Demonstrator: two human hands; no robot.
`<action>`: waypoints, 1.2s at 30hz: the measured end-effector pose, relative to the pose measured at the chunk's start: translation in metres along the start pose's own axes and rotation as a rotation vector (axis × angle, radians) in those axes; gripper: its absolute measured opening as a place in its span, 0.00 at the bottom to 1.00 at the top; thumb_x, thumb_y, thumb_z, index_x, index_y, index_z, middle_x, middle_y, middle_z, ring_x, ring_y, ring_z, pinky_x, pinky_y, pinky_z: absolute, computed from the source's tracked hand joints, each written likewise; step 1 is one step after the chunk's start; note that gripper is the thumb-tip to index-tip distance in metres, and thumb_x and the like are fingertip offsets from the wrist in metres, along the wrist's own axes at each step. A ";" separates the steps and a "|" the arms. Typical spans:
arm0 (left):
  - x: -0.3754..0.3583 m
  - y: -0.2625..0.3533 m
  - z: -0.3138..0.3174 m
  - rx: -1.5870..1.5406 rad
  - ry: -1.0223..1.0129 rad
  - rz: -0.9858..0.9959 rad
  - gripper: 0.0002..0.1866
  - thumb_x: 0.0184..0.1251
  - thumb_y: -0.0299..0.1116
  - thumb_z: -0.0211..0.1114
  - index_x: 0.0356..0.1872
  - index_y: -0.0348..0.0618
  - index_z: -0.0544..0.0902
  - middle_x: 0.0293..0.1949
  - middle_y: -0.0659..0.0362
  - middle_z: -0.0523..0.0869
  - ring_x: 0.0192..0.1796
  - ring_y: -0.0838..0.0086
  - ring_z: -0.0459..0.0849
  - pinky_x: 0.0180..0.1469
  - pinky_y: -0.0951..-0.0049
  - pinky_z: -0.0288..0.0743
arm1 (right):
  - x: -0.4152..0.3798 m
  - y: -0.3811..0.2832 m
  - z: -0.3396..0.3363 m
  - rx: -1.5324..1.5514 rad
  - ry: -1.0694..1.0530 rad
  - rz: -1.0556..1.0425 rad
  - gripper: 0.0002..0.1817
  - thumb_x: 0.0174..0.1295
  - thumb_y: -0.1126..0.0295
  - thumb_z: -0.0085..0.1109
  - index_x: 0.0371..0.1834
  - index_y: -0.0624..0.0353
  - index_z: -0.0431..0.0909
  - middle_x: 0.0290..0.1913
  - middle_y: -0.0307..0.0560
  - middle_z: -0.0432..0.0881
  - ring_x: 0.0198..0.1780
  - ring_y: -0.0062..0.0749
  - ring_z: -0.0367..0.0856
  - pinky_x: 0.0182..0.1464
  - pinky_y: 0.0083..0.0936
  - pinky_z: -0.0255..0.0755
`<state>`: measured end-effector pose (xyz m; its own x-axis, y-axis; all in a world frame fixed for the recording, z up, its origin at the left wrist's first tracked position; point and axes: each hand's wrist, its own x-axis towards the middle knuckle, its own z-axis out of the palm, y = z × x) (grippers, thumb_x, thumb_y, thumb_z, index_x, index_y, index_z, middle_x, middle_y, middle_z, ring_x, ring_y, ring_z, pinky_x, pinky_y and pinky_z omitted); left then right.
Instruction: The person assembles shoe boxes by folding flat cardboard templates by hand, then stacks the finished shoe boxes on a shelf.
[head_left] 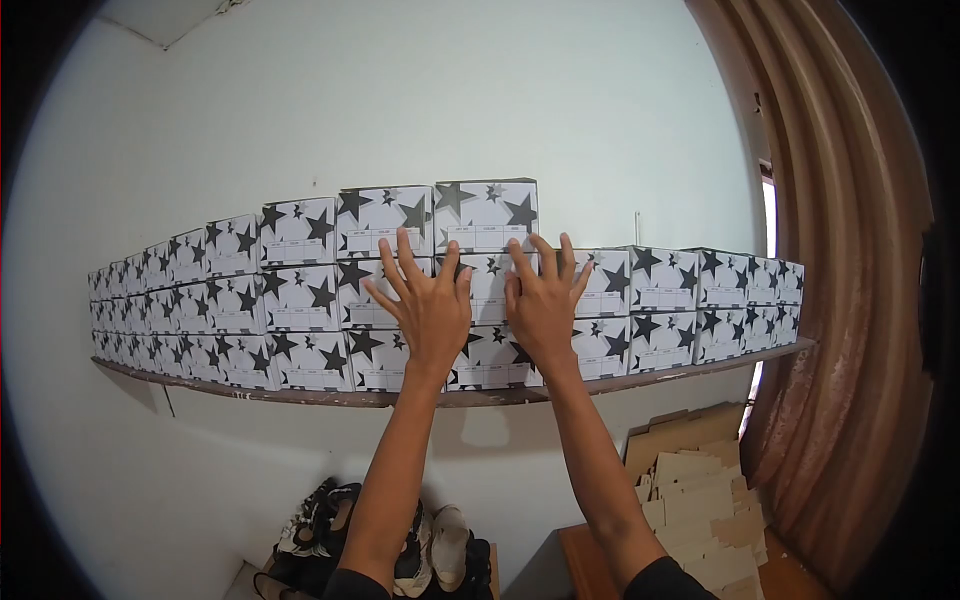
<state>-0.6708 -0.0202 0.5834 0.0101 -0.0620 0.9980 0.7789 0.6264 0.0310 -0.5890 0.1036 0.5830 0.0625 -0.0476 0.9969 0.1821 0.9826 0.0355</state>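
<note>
Both arms reach forward to a wall shelf stacked with white shoe boxes printed with black stars. My left hand is spread, its fingertips over the front of a top-row shoe box and the one below it. Beside it my right hand is likewise spread, fingers up, in front of the middle row. Its index fingertip is right at the lower edge of the last top-row shoe box. Neither hand grips anything. Parts of the middle and bottom boxes are hidden behind the hands.
The brown shelf carries three rows on the left and two on the right. Below are several shoes, flattened cardboard and a wooden surface. A brown curtain hangs at the right, close to the shelf's end.
</note>
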 end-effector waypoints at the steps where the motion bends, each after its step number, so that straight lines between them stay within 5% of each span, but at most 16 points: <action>1: -0.003 -0.002 0.005 0.009 -0.037 -0.044 0.21 0.76 0.50 0.59 0.65 0.62 0.82 0.78 0.42 0.52 0.82 0.44 0.37 0.69 0.20 0.32 | -0.003 0.000 0.001 -0.078 -0.089 0.028 0.27 0.65 0.70 0.57 0.70 0.50 0.74 0.74 0.59 0.62 0.79 0.61 0.51 0.74 0.75 0.39; 4: -0.010 -0.006 0.013 -0.012 -0.016 -0.028 0.23 0.75 0.55 0.57 0.66 0.64 0.81 0.79 0.41 0.49 0.82 0.43 0.36 0.69 0.21 0.27 | -0.008 0.003 0.003 -0.012 -0.118 0.043 0.31 0.63 0.68 0.58 0.73 0.47 0.71 0.78 0.61 0.55 0.82 0.62 0.38 0.69 0.84 0.28; 9: -0.012 0.006 -0.013 0.000 -0.040 -0.049 0.26 0.73 0.55 0.59 0.69 0.63 0.78 0.78 0.42 0.51 0.81 0.44 0.40 0.70 0.22 0.31 | -0.016 -0.003 -0.016 -0.024 -0.150 0.038 0.36 0.64 0.67 0.58 0.78 0.47 0.63 0.81 0.63 0.47 0.82 0.63 0.37 0.72 0.80 0.29; 11: -0.027 0.011 -0.038 -0.250 -0.032 -0.082 0.28 0.72 0.49 0.63 0.70 0.56 0.75 0.77 0.42 0.54 0.79 0.45 0.47 0.73 0.30 0.37 | -0.034 -0.010 -0.044 0.208 -0.149 0.081 0.36 0.66 0.66 0.58 0.79 0.51 0.61 0.80 0.64 0.49 0.82 0.63 0.40 0.74 0.74 0.33; 12: -0.040 0.012 -0.051 -0.373 -0.025 -0.059 0.29 0.70 0.43 0.66 0.70 0.48 0.73 0.75 0.44 0.59 0.77 0.48 0.55 0.75 0.41 0.45 | -0.045 -0.014 -0.063 0.299 -0.148 0.091 0.34 0.67 0.67 0.58 0.77 0.56 0.62 0.78 0.65 0.53 0.79 0.62 0.49 0.77 0.62 0.43; 14: -0.079 0.015 -0.074 -0.646 -0.020 -0.092 0.26 0.69 0.37 0.66 0.64 0.35 0.76 0.65 0.45 0.76 0.68 0.53 0.72 0.70 0.58 0.63 | -0.084 -0.017 -0.094 0.396 -0.138 0.144 0.32 0.66 0.71 0.59 0.75 0.60 0.65 0.73 0.66 0.62 0.74 0.60 0.59 0.74 0.52 0.54; 17: -0.161 0.023 -0.123 -1.026 -0.287 -0.261 0.22 0.67 0.37 0.67 0.55 0.32 0.79 0.52 0.47 0.85 0.56 0.58 0.83 0.59 0.63 0.73 | -0.161 -0.024 -0.141 0.452 -0.203 0.260 0.26 0.65 0.75 0.59 0.67 0.69 0.69 0.62 0.65 0.73 0.63 0.60 0.73 0.67 0.43 0.67; 21: -0.291 0.043 -0.142 -1.284 -0.745 -0.571 0.18 0.68 0.32 0.68 0.54 0.34 0.79 0.50 0.48 0.86 0.50 0.64 0.87 0.53 0.67 0.79 | -0.286 -0.014 -0.181 0.451 -0.415 0.685 0.23 0.67 0.74 0.59 0.65 0.67 0.71 0.58 0.62 0.75 0.59 0.52 0.78 0.63 0.38 0.71; 23: -0.351 0.059 -0.141 -1.330 -0.974 -0.843 0.17 0.71 0.32 0.67 0.55 0.34 0.78 0.50 0.49 0.86 0.49 0.69 0.87 0.52 0.69 0.80 | -0.344 -0.012 -0.209 0.281 -0.519 0.877 0.21 0.69 0.71 0.59 0.64 0.66 0.72 0.55 0.58 0.77 0.54 0.47 0.80 0.60 0.38 0.74; 25: -0.407 0.068 -0.136 -1.367 -1.133 -0.888 0.17 0.73 0.33 0.66 0.56 0.34 0.78 0.51 0.51 0.86 0.50 0.71 0.87 0.51 0.72 0.80 | -0.398 -0.016 -0.242 0.188 -0.566 1.130 0.21 0.70 0.70 0.58 0.63 0.66 0.71 0.54 0.58 0.78 0.54 0.45 0.80 0.58 0.37 0.75; 28: -0.465 0.090 -0.137 -1.330 -1.394 -1.080 0.16 0.74 0.34 0.66 0.56 0.37 0.78 0.48 0.54 0.87 0.50 0.71 0.86 0.53 0.72 0.80 | -0.473 -0.015 -0.293 -0.024 -0.621 1.193 0.20 0.70 0.69 0.58 0.62 0.65 0.72 0.53 0.58 0.78 0.53 0.44 0.80 0.56 0.36 0.76; 31: -0.510 0.119 -0.143 -1.329 -1.554 -1.111 0.15 0.73 0.34 0.66 0.54 0.37 0.79 0.46 0.54 0.87 0.50 0.71 0.86 0.54 0.70 0.80 | -0.511 -0.016 -0.341 -0.131 -0.629 1.307 0.20 0.71 0.66 0.58 0.62 0.63 0.71 0.54 0.58 0.78 0.50 0.42 0.82 0.52 0.37 0.79; 36: -0.567 0.169 -0.148 -1.339 -1.793 -0.858 0.15 0.72 0.33 0.66 0.54 0.36 0.79 0.44 0.54 0.88 0.48 0.70 0.86 0.52 0.70 0.80 | -0.548 -0.008 -0.395 -0.286 -0.602 1.431 0.19 0.69 0.69 0.58 0.60 0.63 0.72 0.52 0.57 0.78 0.48 0.42 0.83 0.50 0.36 0.80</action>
<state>-0.4520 0.0058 0.0150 -0.1619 0.9780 -0.1315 0.1396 0.1546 0.9781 -0.2370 0.0507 0.0091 -0.0322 0.9966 0.0753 0.4929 0.0814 -0.8663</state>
